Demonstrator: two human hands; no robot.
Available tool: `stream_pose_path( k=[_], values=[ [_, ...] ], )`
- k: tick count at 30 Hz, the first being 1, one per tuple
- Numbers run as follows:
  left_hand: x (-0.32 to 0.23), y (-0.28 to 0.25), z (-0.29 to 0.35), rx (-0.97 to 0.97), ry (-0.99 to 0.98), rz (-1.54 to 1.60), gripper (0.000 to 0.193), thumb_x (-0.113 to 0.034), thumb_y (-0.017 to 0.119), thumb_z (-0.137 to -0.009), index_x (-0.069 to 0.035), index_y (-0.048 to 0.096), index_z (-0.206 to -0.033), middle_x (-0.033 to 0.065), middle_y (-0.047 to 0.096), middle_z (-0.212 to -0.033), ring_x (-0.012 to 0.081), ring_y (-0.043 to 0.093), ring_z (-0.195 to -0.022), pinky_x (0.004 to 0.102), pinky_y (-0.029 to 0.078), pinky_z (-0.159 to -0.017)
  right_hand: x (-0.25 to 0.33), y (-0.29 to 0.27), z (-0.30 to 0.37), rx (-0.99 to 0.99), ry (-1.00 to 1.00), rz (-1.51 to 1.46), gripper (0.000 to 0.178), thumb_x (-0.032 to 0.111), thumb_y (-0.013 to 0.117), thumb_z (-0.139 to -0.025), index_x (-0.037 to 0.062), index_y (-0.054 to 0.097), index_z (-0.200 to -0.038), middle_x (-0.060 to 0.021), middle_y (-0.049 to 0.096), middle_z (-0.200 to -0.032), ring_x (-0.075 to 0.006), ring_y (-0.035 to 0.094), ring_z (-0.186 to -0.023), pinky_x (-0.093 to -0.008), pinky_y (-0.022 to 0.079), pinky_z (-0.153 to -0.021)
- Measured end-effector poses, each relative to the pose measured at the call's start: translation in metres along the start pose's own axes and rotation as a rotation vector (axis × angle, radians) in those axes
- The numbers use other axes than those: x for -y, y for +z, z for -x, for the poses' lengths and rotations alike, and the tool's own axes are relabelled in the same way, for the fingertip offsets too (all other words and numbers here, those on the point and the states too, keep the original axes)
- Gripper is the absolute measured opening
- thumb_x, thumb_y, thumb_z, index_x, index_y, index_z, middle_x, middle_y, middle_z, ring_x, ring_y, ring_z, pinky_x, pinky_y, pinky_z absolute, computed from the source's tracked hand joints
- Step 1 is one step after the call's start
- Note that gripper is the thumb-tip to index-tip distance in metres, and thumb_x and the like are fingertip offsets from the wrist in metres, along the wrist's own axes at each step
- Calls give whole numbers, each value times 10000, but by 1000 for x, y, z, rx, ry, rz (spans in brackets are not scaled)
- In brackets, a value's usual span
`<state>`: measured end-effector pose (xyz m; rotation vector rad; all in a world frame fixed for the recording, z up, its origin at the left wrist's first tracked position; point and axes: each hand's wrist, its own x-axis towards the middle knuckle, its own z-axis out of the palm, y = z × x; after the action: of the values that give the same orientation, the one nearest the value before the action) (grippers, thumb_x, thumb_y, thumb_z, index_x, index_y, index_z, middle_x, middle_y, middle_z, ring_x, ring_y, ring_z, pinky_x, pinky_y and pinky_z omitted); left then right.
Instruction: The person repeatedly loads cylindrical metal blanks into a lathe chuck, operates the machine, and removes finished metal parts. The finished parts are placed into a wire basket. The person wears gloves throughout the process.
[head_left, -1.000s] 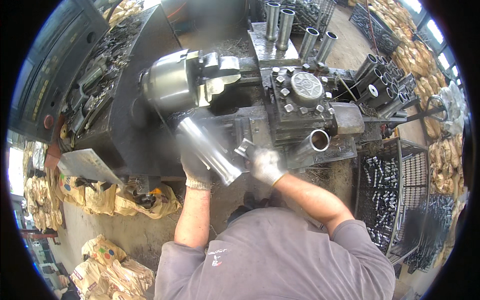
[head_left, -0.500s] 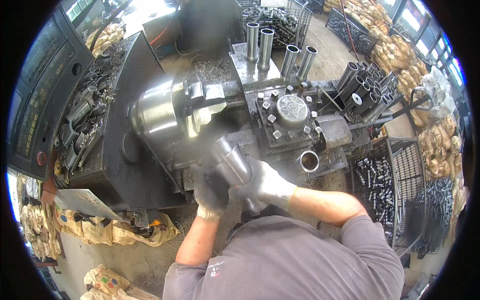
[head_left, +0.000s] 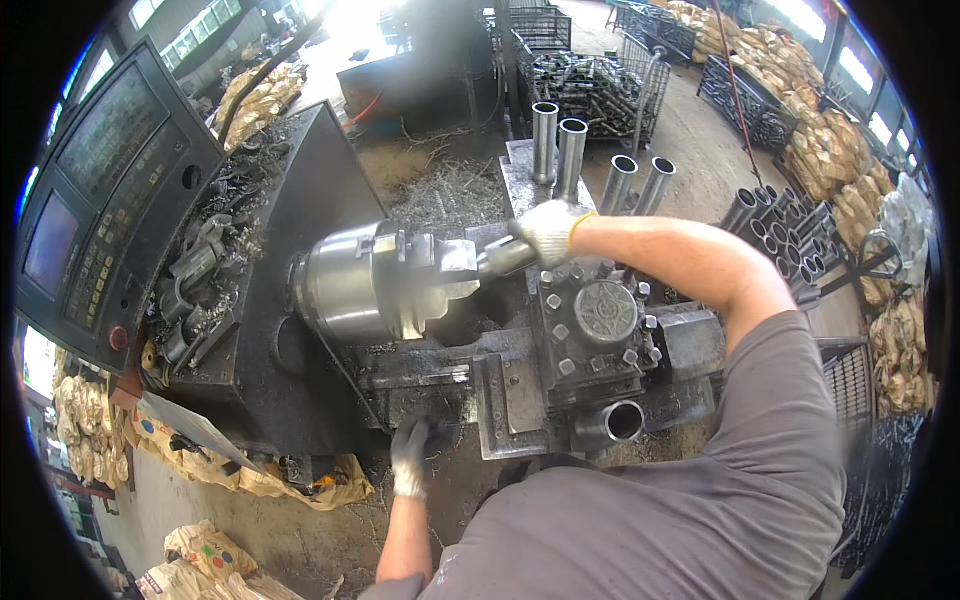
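- The job looks about midway to me: the shiny steel tube [head_left: 507, 257] is up at the big silver cylindrical chuck [head_left: 350, 283], its left end in among the bright stepped jaws.
- The right hand [head_left: 553, 232], in a white knitted glove, has its fingers closed round the tube's right end, so I'd judge it isn't let go yet.
- Whether the chuck has bitten onto the tube, I can't make out from here; seating and clamping may be what's left.
- The left hand [head_left: 411, 456], in a dark-palmed glove with a pale cuff, is low by the machine's front edge, well apart from the tube. It's too dark there to tell if its fingers are open or curled on something.
- The squat dark metal tool post [head_left: 604, 312], with its round cap and ring of bolts, stands to the right of the chuck, and I see no tool touching the tube.
- Plenty more is about: four upright grey steel tubes [head_left: 570, 160] behind the tool post, a bundle of dark open-ended tubes [head_left: 780, 240] off to the right, and a single grey tube [head_left: 626, 421] with its mouth up just in front of the post.
- Half a second ago both hands were together on a tube in front of the chuck; now only the right has one, farther back at the jaws, and the left has come away from it.
- The four upright tubes look unmoved, though the whole view has swung a bit.
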<state>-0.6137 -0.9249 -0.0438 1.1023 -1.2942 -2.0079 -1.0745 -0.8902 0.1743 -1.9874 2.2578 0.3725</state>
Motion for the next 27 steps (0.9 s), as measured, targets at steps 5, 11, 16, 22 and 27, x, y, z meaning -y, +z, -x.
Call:
stream_pose_path(
  k=[5, 11, 16, 22, 27],
  values=[
    [61, -126, 55, -393, -49, 269, 451, -440, 691, -1026, -85, 654, -1303, 108, 696, -1182, 278, 668, -1013, 464, 561, -918, 10, 28, -27, 151, 12, -352, 643, 331, 864, -642, 24, 741, -1193, -214, 789, -1068, -368, 770, -980, -455, 616, -867],
    [27, -171, 60, -848, 136, 448, 393, -539, 572, -1067, -158, 635, -1132, 2, 606, -937, 188, 547, -801, 401, 462, -778, -3, 21, -18, -29, -213, -555, 842, 508, 857, -781, 13, 639, -1426, -218, 786, -1186, -328, 772, -1047, -424, 610, -904],
    [-15, -175, 75, -751, 116, 570, 435, -571, 486, -1095, -168, 596, -971, -42, 510, -769, 129, 441, -645, 308, 379, -611, 11, -19, -8, 539, 139, -338, 503, 481, 828, -857, 33, 805, -1083, -137, 803, -976, -207, 757, -794, -346, 612, -689],
    [-43, -180, 69, -665, -125, 628, 301, -430, 518, -1087, -253, 570, -849, -99, 421, -645, 88, 365, -531, 264, 316, -515, 22, -2, -30, 328, 148, -821, 653, 452, 878, -781, 42, 713, -1261, -89, 771, -932, -195, 711, -733, -334, 579, -625],
    [-9, -216, 55, -811, 70, 302, 323, -424, 616, -1074, -203, 538, -851, -54, 460, -702, 98, 419, -556, 295, 351, -505, 23, -9, 6, -119, 131, -482, 813, 423, 839, -861, -45, 578, -1471, -197, 766, -1241, -289, 745, -1115, -392, 577, -983]
  ],
)
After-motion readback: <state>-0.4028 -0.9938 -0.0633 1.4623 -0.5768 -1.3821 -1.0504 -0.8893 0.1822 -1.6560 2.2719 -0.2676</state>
